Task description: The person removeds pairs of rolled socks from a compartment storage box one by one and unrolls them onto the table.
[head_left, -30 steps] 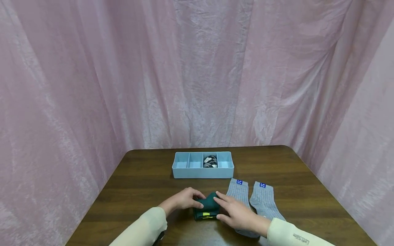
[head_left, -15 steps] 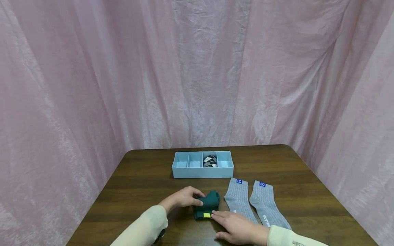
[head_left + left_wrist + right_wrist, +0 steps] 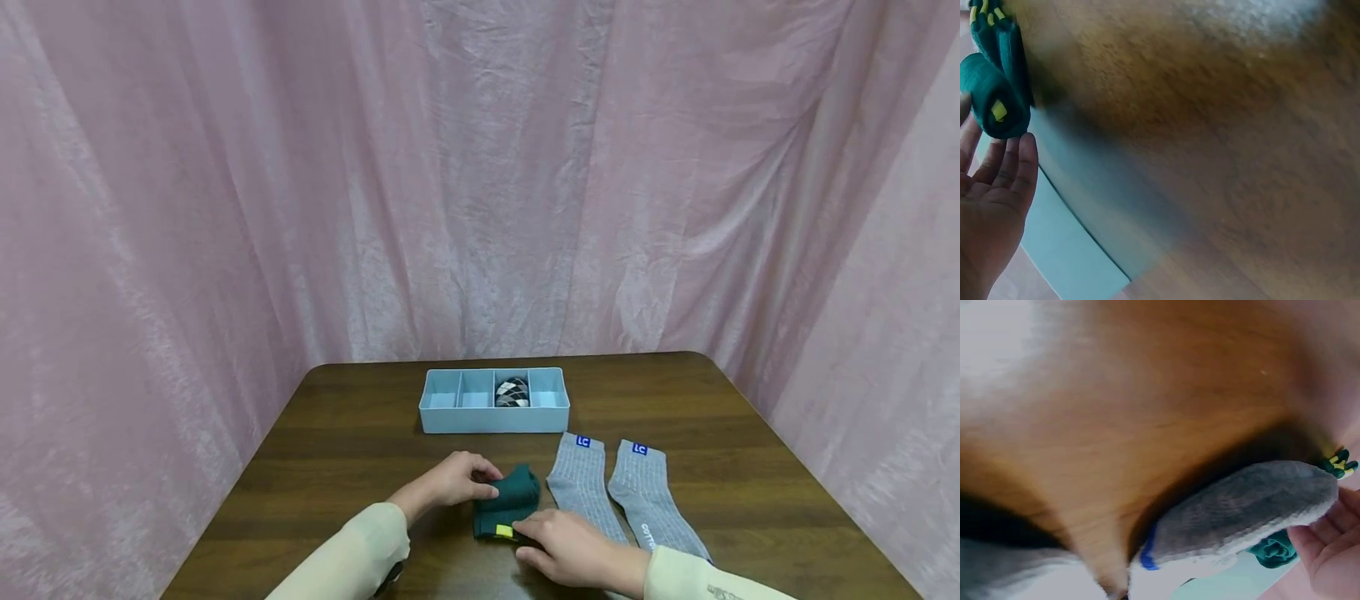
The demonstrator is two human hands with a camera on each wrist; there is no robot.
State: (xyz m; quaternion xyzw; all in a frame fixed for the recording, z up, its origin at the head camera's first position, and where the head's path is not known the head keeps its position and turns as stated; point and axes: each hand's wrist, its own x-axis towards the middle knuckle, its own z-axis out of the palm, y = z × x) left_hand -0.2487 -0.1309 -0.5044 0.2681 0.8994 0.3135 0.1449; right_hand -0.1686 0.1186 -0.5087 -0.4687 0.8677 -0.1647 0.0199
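Note:
Dark green socks (image 3: 516,492), partly rolled up, lie on the table between my hands, their yellow tag facing me. My left hand (image 3: 457,481) holds the rolled part from the left; the left wrist view shows the fingers under the roll (image 3: 999,87) and the thumb at its side. At the near right corner, beside the yellow tag, my right hand (image 3: 564,546) pinches the cuff edge with bent fingers. In the right wrist view a grey sock (image 3: 1241,500) partly covers the green socks (image 3: 1274,550).
Two grey ribbed socks with blue labels, the left one (image 3: 581,475) and the right one (image 3: 647,492), lie flat on the right. Behind stands a light blue divided box (image 3: 495,422) with a rolled argyle sock (image 3: 512,393) in its third compartment. Pink curtains (image 3: 480,183) hang beyond the wooden table (image 3: 337,433).
My right hand has moved from the right side of the green roll down to the tagged cuff, its fingers now bent there. The left hand has stayed nearly still.

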